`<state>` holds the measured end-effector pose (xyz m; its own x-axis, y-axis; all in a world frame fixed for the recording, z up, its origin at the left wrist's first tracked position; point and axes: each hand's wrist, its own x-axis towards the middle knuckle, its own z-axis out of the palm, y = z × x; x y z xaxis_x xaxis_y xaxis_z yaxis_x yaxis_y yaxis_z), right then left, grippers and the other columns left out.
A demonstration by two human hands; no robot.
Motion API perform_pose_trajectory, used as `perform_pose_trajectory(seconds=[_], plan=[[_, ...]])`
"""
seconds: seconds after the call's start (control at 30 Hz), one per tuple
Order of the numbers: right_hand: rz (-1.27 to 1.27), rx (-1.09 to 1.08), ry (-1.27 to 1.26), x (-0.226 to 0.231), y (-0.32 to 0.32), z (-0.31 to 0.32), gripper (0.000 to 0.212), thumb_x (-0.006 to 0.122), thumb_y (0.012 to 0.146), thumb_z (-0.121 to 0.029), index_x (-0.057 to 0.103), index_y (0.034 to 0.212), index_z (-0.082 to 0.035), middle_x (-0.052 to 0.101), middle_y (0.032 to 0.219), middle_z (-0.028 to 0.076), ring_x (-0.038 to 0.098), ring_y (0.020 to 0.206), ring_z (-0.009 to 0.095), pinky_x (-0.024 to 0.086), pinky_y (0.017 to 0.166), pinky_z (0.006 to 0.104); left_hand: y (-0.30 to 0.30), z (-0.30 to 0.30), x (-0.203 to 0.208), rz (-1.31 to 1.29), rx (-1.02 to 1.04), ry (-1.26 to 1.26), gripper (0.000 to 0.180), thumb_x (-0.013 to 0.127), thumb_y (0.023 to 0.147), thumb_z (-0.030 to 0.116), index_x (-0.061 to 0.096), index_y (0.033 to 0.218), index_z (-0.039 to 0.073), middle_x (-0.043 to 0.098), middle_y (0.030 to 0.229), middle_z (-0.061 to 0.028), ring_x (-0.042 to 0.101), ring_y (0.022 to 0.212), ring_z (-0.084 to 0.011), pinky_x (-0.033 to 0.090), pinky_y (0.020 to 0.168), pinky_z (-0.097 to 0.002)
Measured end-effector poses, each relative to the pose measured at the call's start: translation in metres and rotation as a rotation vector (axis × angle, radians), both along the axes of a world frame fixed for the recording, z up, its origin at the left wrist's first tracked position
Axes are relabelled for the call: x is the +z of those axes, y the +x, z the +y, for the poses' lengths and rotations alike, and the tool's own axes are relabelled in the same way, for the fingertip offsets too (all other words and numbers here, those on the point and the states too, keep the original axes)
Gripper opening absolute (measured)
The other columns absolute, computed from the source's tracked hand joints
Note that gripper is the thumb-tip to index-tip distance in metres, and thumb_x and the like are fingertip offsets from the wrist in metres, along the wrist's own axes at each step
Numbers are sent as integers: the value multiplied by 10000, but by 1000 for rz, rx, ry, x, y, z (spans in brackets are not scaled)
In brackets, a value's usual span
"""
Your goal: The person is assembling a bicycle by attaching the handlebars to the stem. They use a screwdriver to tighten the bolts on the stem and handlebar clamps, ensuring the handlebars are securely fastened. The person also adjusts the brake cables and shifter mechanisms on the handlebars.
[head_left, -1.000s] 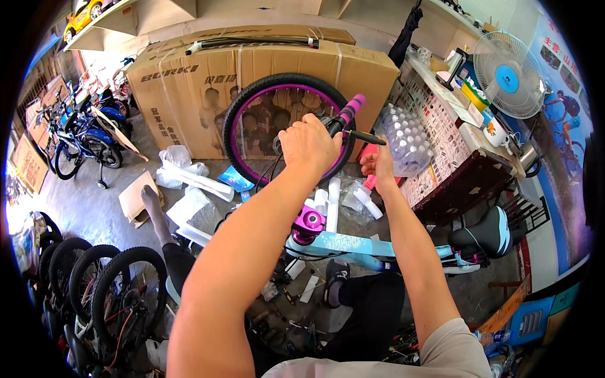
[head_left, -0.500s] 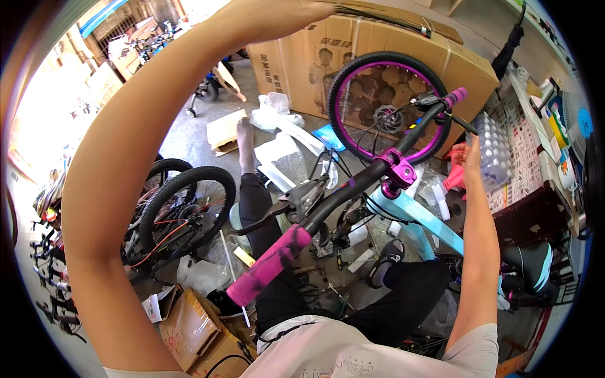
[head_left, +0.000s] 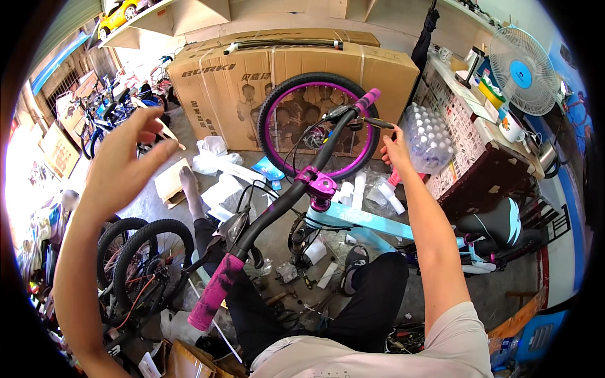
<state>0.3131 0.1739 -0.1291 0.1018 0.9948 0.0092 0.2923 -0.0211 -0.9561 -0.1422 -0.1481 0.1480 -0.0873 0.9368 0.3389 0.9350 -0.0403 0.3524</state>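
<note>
In front of me a black handlebar (head_left: 271, 216) runs diagonally, clamped by a purple stem (head_left: 317, 183) on a light-blue bike frame (head_left: 372, 223). Its near end wears a pink-and-black grip (head_left: 217, 293); the far grip (head_left: 367, 99) is purple. My right hand (head_left: 396, 151) has its fingers curled at the tip of the far brake lever (head_left: 377, 122). Raised at the left, clear of the bike, my left hand (head_left: 129, 160) is empty with fingers apart. The near brake lever (head_left: 205, 257) lies beside the pink-and-black grip. Beyond the handlebar stands a purple-rimmed wheel (head_left: 270, 129).
A big cardboard box (head_left: 208, 94) stands behind the wheel. Black bike wheels (head_left: 154, 264) are at the left. Plastic wrap, a flat cardboard piece (head_left: 173, 183) and loose parts litter the floor. On the right are wrapped bottles (head_left: 428, 138), a cabinet (head_left: 469, 183) and a fan (head_left: 522, 72).
My left hand has come down from the top of the view to the left side. The view has shifted, so the bike appears farther left. My right hand stays by the far brake lever.
</note>
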Motion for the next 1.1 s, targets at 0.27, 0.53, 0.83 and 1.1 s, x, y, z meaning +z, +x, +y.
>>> perform_pose_trajectory(seconds=[0.27,0.53,0.83,1.1], plan=[[-67,57,123,-24,14,19,660,642,996,-224,333,1578,-263,621,769,56,577,530,147,473,463,309,51,-119,-43,99,-143,53,479,827,758,227,702,1163,5,732,1053,-164,699,942,-343,534,847,-420],[-91,44,143,-30,11,24,657,630,998,-192,334,1579,-269,596,773,50,561,523,139,470,462,300,62,-191,-115,-137,137,157,329,787,772,94,730,1081,-6,754,942,-152,732,814,-289,566,761,-360],[-35,32,177,-43,-2,25,706,644,986,-167,283,1582,-282,605,734,46,584,520,164,481,463,321,23,-28,-66,-409,-25,-50,324,730,928,183,702,1162,-40,754,926,-114,715,830,-163,556,774,-302],[-132,20,121,-28,-3,13,727,666,966,-247,293,1590,-270,667,711,56,679,573,204,549,589,382,117,298,-126,-358,-157,-441,829,680,861,745,738,1178,-19,722,1031,-165,686,936,-255,554,763,-422]])
